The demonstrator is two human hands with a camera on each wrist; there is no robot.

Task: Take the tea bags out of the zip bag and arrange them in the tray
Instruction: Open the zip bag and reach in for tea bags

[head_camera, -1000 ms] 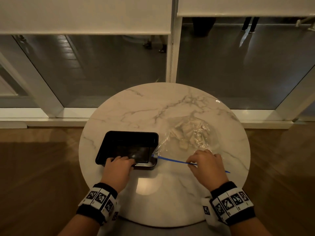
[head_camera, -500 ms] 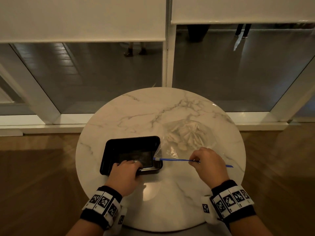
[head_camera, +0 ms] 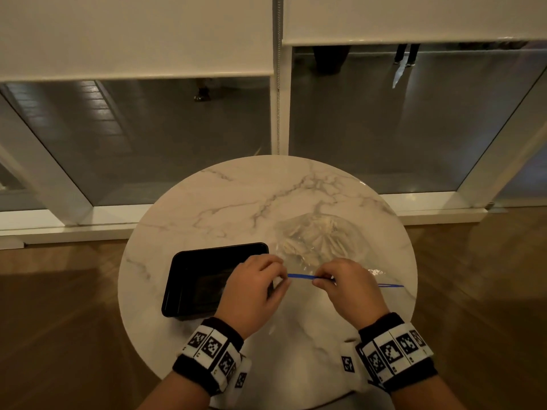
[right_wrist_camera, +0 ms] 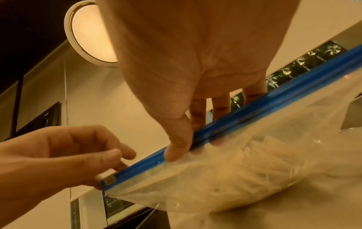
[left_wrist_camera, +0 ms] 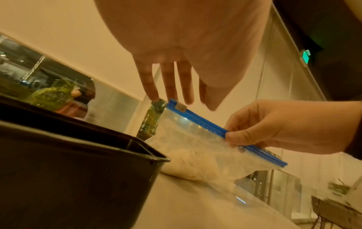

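Observation:
A clear zip bag [head_camera: 349, 232] with pale tea bags [head_camera: 313, 241] inside lies on the right of the round marble table [head_camera: 236, 202]. My right hand [head_camera: 321, 281] pinches its blue zip strip [head_camera: 299, 276] near the middle, thumb in front and fingers behind [right_wrist_camera: 197, 111], holding that edge up off the table. My left hand [head_camera: 279, 276] is at the strip's left end. Its fingers [left_wrist_camera: 170, 83] reach down just above the small slider [left_wrist_camera: 181, 106] without clearly gripping it. The strip looks closed. The black tray [head_camera: 189, 255] stands empty to the left of the bag.
The table is small, with its front edge close under my wrists. Wooden floor surrounds it, and glass panels with white frames [head_camera: 278, 113] stand just behind. The tray's near right corner [left_wrist_camera: 156, 158] is close beside the bag.
My left hand has left the tray's near edge and moved right to the zip strip's left end. My right hand has kept its pinch and raised the strip.

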